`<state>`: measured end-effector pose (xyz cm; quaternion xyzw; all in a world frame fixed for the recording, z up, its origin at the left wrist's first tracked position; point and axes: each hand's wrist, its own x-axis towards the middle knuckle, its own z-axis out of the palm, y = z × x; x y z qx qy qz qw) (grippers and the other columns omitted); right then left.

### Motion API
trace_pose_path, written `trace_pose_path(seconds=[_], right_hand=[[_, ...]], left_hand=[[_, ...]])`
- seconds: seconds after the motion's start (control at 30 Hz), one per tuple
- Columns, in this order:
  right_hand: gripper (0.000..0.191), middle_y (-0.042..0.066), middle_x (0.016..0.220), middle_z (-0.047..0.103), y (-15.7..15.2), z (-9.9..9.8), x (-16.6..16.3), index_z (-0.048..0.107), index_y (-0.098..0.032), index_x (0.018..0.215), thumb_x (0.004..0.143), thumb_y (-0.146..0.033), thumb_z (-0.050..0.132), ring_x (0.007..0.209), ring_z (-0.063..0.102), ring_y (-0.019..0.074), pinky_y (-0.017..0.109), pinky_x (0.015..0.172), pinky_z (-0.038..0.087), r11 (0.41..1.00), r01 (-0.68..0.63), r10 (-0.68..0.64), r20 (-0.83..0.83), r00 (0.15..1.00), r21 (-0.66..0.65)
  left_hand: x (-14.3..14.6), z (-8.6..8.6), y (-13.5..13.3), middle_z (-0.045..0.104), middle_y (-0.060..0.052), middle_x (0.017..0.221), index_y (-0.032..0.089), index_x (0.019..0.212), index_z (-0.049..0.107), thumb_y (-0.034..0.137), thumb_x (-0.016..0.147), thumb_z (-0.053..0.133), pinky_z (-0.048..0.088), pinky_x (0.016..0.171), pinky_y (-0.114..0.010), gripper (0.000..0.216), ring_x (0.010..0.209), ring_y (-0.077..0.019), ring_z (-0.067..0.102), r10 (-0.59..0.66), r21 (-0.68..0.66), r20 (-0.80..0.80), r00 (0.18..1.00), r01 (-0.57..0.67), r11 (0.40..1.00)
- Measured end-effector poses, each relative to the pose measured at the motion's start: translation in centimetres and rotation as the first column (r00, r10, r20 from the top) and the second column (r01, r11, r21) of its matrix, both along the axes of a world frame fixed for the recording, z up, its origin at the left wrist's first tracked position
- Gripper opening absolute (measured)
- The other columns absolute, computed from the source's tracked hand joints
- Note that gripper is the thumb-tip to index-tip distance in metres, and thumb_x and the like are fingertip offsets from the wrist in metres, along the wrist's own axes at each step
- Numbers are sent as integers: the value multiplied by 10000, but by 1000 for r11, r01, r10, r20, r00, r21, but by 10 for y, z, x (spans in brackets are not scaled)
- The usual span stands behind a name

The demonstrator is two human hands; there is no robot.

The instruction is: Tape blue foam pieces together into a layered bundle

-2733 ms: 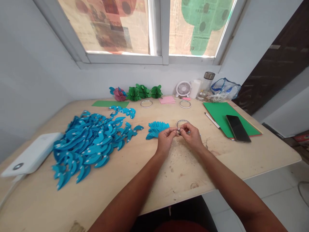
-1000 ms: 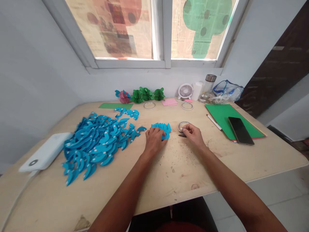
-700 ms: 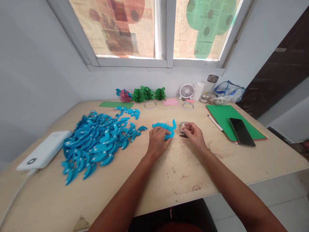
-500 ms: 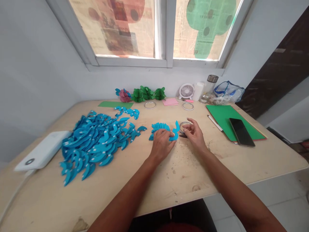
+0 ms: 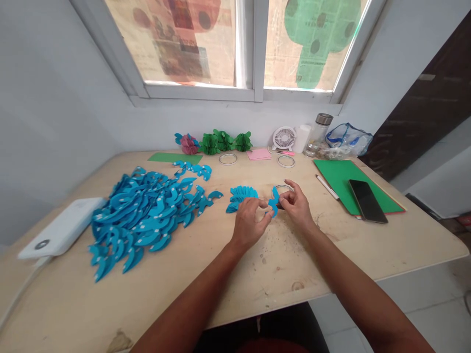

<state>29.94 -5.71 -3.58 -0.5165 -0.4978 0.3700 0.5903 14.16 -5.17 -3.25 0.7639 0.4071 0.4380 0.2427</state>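
Observation:
My left hand (image 5: 250,219) pinches a single blue paper cut-out (image 5: 274,200) just above the wooden table (image 5: 265,264). My right hand (image 5: 296,206) is closed in a pinch against the same piece from the right. A roll of tape (image 5: 281,189) lies right behind my right hand's fingers. A small fanned stack of blue cut-outs (image 5: 240,195) lies just behind my left hand. A big heap of loose blue cut-outs (image 5: 147,213) covers the table's left half.
A white device (image 5: 61,233) lies at the left edge. At right, a black phone (image 5: 367,194) rests on a green board (image 5: 344,179), a pen (image 5: 324,186) beside it. Along the wall: paper flowers (image 5: 221,142), two tape rolls (image 5: 228,159), pink notes (image 5: 259,154), a small fan (image 5: 284,138), a jar (image 5: 319,128), a bag (image 5: 346,139).
My left hand reached to the fanned stack, picked one blue cut-out off it and brought it rightward to my right hand, which now pinches it too.

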Motion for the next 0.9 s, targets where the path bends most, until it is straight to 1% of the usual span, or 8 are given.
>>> trace_pose_path(seconds=[0.1,0.23,0.3,0.37,0.47,0.57,0.73,0.9], right_hand=[[594,-47,669,551,1,-2,0,377,-195,1244,690,-255,581,632,547,120,299,661,480,999,-38,38,42,998,-1],[582,-36,674,562,1,-4,0,386,-192,1238,693,-246,582,617,537,119,266,603,438,996,-93,93,88,992,-4],[562,-39,663,556,1,-3,-1,400,-195,1223,692,-242,581,594,521,112,247,567,413,993,-118,118,93,989,-7],[543,-41,656,554,0,-2,-2,410,-197,1210,695,-244,577,583,511,107,236,547,396,990,-141,142,96,985,-13],[526,-40,654,556,-1,-1,-4,416,-199,1200,700,-251,571,580,506,105,231,537,387,986,-164,166,107,980,-25],[518,-37,661,561,-2,-1,-6,422,-201,1192,697,-247,569,583,506,106,234,541,385,984,-174,177,119,977,-38],[505,-42,655,556,-2,-1,-7,430,-207,1178,693,-246,565,578,506,107,230,528,369,980,-193,198,115,973,-58],[499,-47,652,546,-2,-2,-8,435,-204,1168,686,-234,564,579,497,103,235,547,370,979,-194,199,108,974,-56]], left_hand=[[0,-5,4,642,-61,886,199,857,584,293,732,586,468,793,-347,157,884,-205,591,63,-155,179,982,-35,987],[4,-10,7,656,-57,837,179,940,608,263,696,603,517,694,-324,258,754,-180,624,59,-381,405,913,109,918],[7,-9,5,655,-59,831,167,953,619,257,676,615,533,634,-310,291,718,-173,625,87,-456,500,862,177,872],[9,-7,3,655,-59,815,159,911,639,264,657,632,539,593,-292,275,714,-172,622,131,-499,559,819,205,842],[10,-3,2,651,-40,735,152,794,656,282,640,647,529,546,-260,201,652,-150,605,171,-538,583,794,220,813],[10,-1,3,632,-17,663,148,706,648,284,632,647,510,503,-229,155,572,-118,572,189,-552,583,790,215,806],[9,-2,3,595,6,587,147,663,634,287,620,659,470,437,-204,149,488,-93,526,198,-561,592,781,223,797],[10,-2,2,546,28,552,148,627,605,283,621,650,439,437,-191,142,472,-74,491,205,-589,594,777,247,770]])
